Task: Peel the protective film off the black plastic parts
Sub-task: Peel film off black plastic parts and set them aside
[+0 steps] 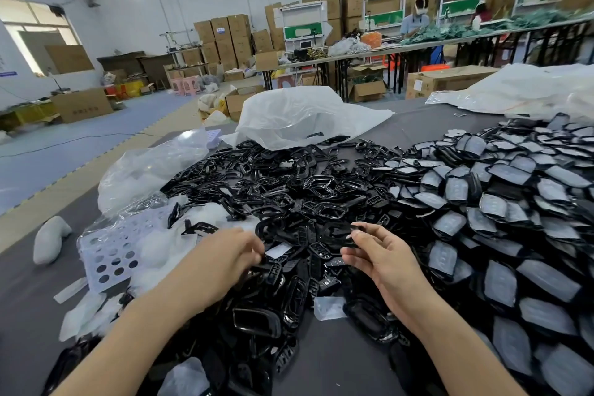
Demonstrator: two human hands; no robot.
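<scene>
Pinching black part edgewise, right hand.

On the grey flat counter, a heap of bare black plastic frame parts lies in the middle. To its right lies a heap of black plastic parts covered with pale film. Behind the middle heap sits a crumpled white plastic bag. Left of the heap lies a clear plastic bag, and nearer, a white plastic sheet with round holes. The left hand and the right hand are over the near side of the middle heap, the right one pinching one black part.
</scene>
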